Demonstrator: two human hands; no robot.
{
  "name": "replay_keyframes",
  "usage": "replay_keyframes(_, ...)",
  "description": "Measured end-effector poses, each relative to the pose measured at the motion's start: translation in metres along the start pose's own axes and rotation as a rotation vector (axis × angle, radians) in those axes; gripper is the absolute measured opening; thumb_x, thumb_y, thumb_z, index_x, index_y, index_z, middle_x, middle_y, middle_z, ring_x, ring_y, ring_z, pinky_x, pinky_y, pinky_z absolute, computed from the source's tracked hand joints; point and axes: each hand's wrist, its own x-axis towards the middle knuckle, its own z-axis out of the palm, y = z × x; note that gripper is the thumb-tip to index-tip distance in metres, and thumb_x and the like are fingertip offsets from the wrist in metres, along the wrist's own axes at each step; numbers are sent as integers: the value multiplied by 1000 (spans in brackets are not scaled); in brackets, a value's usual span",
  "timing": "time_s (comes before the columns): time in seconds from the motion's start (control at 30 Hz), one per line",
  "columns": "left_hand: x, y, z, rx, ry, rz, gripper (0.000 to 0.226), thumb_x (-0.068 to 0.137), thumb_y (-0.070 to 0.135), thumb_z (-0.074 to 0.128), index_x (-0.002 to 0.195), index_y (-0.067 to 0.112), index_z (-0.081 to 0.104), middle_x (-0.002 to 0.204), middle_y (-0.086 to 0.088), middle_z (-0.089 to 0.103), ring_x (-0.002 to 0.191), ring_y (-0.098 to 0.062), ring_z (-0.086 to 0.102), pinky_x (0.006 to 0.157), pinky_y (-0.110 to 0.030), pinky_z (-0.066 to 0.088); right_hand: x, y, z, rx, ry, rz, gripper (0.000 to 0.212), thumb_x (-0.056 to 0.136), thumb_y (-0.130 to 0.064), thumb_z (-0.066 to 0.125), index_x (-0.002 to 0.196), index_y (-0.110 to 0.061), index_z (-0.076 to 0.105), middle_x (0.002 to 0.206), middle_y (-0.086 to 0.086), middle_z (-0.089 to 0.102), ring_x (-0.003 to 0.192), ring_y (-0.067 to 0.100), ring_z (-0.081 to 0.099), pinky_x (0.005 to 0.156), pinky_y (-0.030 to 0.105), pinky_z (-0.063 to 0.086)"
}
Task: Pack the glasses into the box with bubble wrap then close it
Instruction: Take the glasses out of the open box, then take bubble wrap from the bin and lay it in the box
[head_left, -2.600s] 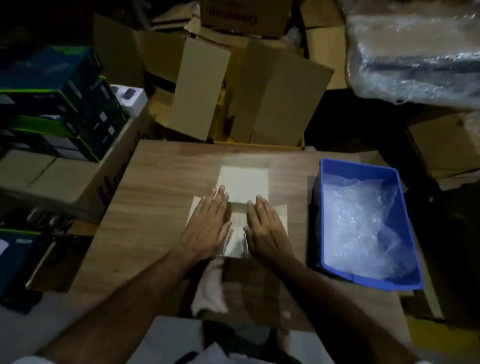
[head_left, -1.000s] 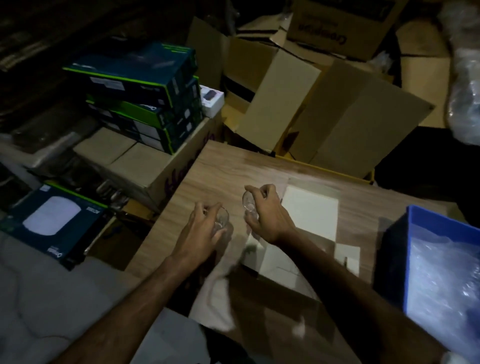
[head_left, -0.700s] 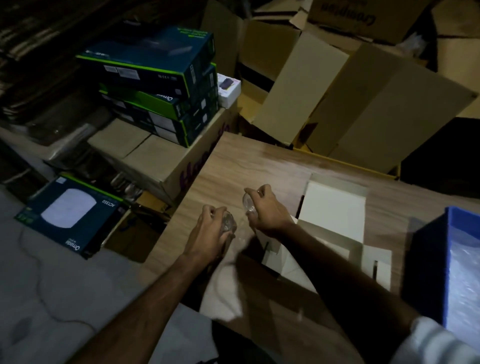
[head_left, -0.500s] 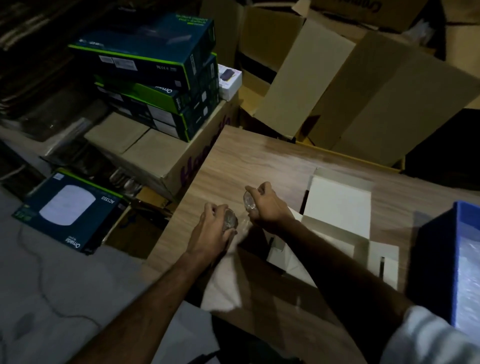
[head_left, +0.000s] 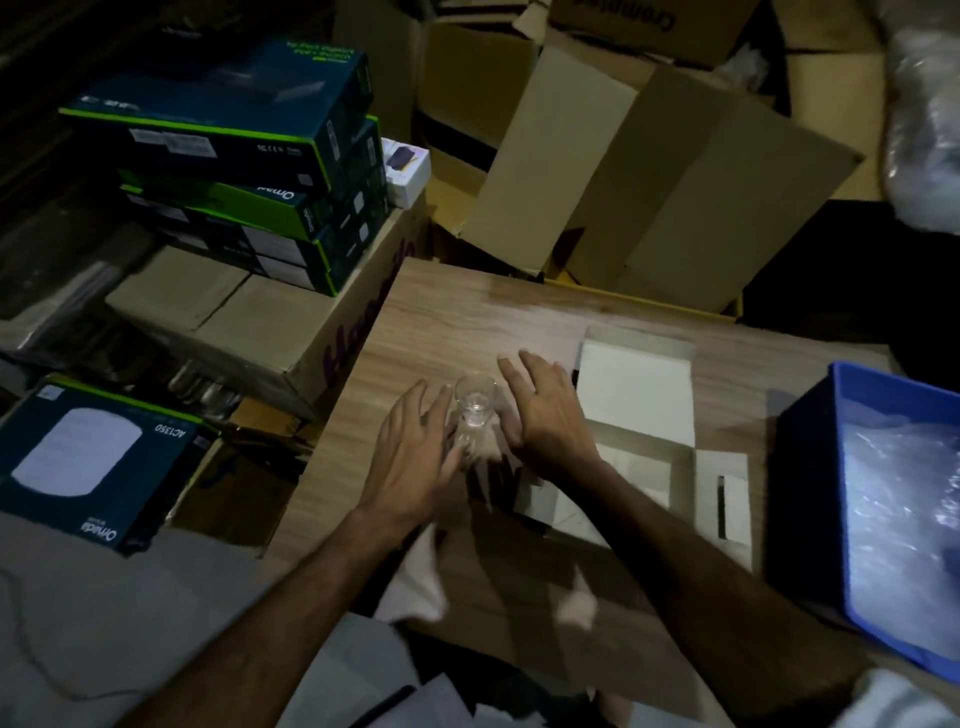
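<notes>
A clear glass (head_left: 475, 401) stands on the wooden table (head_left: 467, 312), with what looks like a second glass just in front of it. My left hand (head_left: 410, 462) and my right hand (head_left: 545, 410) flank the glasses, fingers straight and spread, holding nothing. The left fingertips sit right beside the glass; whether they touch it I cannot tell. The white box (head_left: 636, 387) lies open just right of my right hand, lid flap back. Bubble wrap (head_left: 904, 499) fills the blue bin (head_left: 841, 375) at the far right.
Stacked dark retail boxes (head_left: 234, 156) sit on a brown carton left of the table. Open cardboard cartons (head_left: 649, 156) crowd the far edge. A white cloth (head_left: 415, 577) hangs over the near table edge by my left forearm.
Each hand gripped a glass half a second ago. The glasses now stand on the table and both hands have let go, fingers straightened on either side.
</notes>
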Motion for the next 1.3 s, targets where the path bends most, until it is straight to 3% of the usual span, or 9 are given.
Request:
replay_keyframes(0.17,13,50,0,-67,21,180,71,97,44,51,157,17,23,163,-18,20,150,-32,22,119,-50,31,-51,31,-32,-101,145,139,59,103,-38,40,158,-17,29,164,15,27,152,29,22,126,49,12)
replay_keyframes(0.37,24,134,10,-178,-3,417,73,100,44,50,160,21,17,167,-12,10,153,-25,14,120,-34,12,-125,82,-72,-127,266,351,62,105,-39,38,161,-19,20,167,13,18,155,25,12,126,43,-1)
replay_keyframes(0.5,20,205,19,-211,-42,522,68,101,41,50,159,20,21,167,-11,10,152,-28,18,121,-44,25,-174,124,-94,-163,323,450,61,105,-42,33,161,-21,19,167,10,20,155,25,17,128,46,6)
replay_keyframes(0.6,13,256,32,-191,-57,603,67,101,43,51,157,18,26,166,-13,13,151,-29,21,120,-44,27,-211,155,-107,-139,333,518,62,106,-37,39,161,-20,19,167,12,19,155,26,15,126,41,0)
replay_keyframes(0.7,8,302,51,-167,-58,697,68,100,42,53,157,16,27,166,-14,14,151,-28,19,121,-42,24,-247,186,-116,-126,367,574,62,103,-36,39,160,-16,25,166,17,23,154,30,18,127,47,12)
replay_keyframes(0.83,0,357,75,-172,-128,740,70,102,44,46,160,19,16,169,-9,1,155,-24,4,125,-37,7,-288,230,-120,-107,361,641,61,102,-41,37,157,-14,34,160,20,34,148,37,32,117,51,32)
replay_keyframes(0.93,-4,387,97,-157,-214,738,72,103,46,42,162,19,11,170,-6,-7,156,-23,-4,125,-36,-3,-312,263,-121,-62,268,679,65,100,-43,46,158,-16,32,163,20,28,150,38,30,118,51,30)
replay_keyframes(1.1,8,412,133,46,-289,701,74,99,45,38,161,12,13,169,-12,-7,156,-32,-5,123,-42,-8,-324,307,-128,-17,-122,658,85,91,-46,65,160,-17,24,168,19,12,155,35,13,123,42,19)
replay_keyframes(1.3,13,421,150,143,-365,620,75,103,36,43,162,18,-1,167,-10,-22,154,-27,-21,117,-39,-17,-303,339,-125,-92,-367,557,92,84,-48,74,159,-27,26,167,21,13,154,36,16,123,45,18)
